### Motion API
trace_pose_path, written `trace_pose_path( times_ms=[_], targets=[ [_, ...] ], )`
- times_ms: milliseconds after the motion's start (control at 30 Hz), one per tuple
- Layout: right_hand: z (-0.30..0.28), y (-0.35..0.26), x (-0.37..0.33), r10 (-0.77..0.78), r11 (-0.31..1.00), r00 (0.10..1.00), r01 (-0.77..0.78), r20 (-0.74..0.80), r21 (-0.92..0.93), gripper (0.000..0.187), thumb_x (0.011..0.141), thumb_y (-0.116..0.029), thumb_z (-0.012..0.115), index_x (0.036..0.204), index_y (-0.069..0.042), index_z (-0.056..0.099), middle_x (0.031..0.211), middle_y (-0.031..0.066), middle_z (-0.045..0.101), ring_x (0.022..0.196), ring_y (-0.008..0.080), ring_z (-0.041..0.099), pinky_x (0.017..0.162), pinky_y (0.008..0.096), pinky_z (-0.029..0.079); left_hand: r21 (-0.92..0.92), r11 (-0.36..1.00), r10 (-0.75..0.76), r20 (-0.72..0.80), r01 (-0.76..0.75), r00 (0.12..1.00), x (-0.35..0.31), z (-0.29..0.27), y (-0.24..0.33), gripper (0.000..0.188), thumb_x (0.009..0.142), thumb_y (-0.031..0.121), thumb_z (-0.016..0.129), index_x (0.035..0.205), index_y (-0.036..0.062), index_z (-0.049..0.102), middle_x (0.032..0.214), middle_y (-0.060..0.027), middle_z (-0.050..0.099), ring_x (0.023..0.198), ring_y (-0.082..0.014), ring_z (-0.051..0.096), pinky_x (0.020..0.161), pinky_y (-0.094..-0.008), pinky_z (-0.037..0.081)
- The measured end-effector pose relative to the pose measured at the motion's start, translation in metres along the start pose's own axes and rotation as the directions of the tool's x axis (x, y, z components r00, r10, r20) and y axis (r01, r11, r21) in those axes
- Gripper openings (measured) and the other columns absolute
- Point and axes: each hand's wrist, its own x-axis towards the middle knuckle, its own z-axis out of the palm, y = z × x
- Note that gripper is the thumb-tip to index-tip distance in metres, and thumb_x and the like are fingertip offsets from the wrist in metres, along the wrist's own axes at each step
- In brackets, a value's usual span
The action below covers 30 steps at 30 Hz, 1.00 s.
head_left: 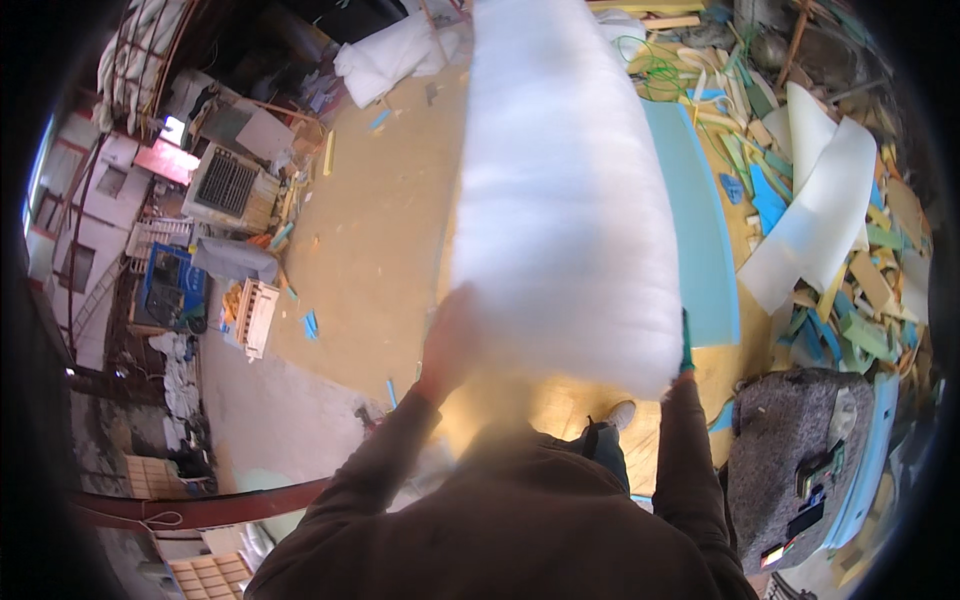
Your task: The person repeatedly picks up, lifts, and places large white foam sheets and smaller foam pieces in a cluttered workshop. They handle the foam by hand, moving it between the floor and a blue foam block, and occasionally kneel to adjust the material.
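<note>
A: Head view, only one we've got. Where's our white sheet (565, 190)?

B: Dead centre, long way running away from us. Its near end is at our hands; the far end runs out of the top of view.

A: Hands?

B: Left hand (448, 335) at the left long edge, by the near corner. Right hand (687, 355) at the right long edge, mostly hidden by the sheet; we only get a dark green strip and a bit of cuff.

A: Fingers clenched on it?

B: Can't tell. Left is motion-blurred, right is covered. Placement looks like a grasp on both sides, but we can't see the fingers close.

A: Why that wide?

B: Our read: it's broad and looks soft, so one hand per edge keeps the near end spread instead of folding.

A: And below it?

B: Blue sheet (690, 220) shows past the white one's right edge, lying flat over the right part of the tan surface (370, 200). Can't tell if the two touch.

A: Right side?

B: Scrap pile (880, 345) heaped beyond the tan surface's right edge, probably pushed there to keep offcuts out of our way. Grey stand (775, 420) at the near right corner, small tools (815, 490) on top. Within reach, we'd guess that's why. Our shoe (621, 413) shows just past the white sheet's near edge.
</note>
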Motion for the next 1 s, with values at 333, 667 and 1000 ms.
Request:
trace_pose_path(
  times_ms=[333, 667, 1000],
  targets=[
    [0.044, -0.214, -0.114, -0.522, 0.662, 0.843, 0.301, -0.133, -0.686, 0.060, 0.118, -0.031, 0.047, 0.170, -0.003, 0.036, 0.171, 0.0083, 0.042, 0.155, 0.0217, 0.043, 0.130, 0.0389, 0.031, -0.782, 0.538, -0.357, 0.126, 0.314, 0.926, -0.015, -0.001, -0.048, 0.038, 0.097, 0.010, 0.079, 0.130, 0.0035, 0.063, 0.098, -0.0073, 0.069, 0.086, -0.0140, 0.065, 0.076, -0.0342, 0.054],
    [0.095, -0.143, -0.147, -0.329, 0.942, 0.719, 0.206, -0.612, -0.264, 0.054, 0.119, -0.029, 0.047, 0.163, 0.002, 0.044, 0.163, 0.0109, 0.051, 0.144, 0.0222, 0.053, 0.125, 0.0365, 0.039, -0.741, 0.671, 0.202, 0.211, 0.022, 0.956, 0.009, 0.003, -0.093, 0.025, 0.096, 0.019, 0.080, 0.110, 0.0055, 0.064, 0.081, -0.0102, 0.070, 0.072, -0.0234, 0.068, 0.068, -0.0377, 0.054],
    [0.283, -0.246, -0.149, -0.834, 0.128, 0.548, 0.091, -0.058, -0.988, 0.055, 0.102, -0.040, 0.074, 0.143, -0.004, 0.064, 0.130, 0.0200, 0.073, 0.110, 0.0360, 0.072, 0.093, 0.0421, 0.058, -0.806, 0.590, 0.369, 0.207, -0.056, 0.906, 0.022, 0.001, -0.102, 0.027, 0.099, 0.028, 0.075, 0.113, 0.0082, 0.064, 0.092, -0.0141, 0.071, 0.084, -0.0339, 0.070, 0.076, -0.0443, 0.055]
  ],
)
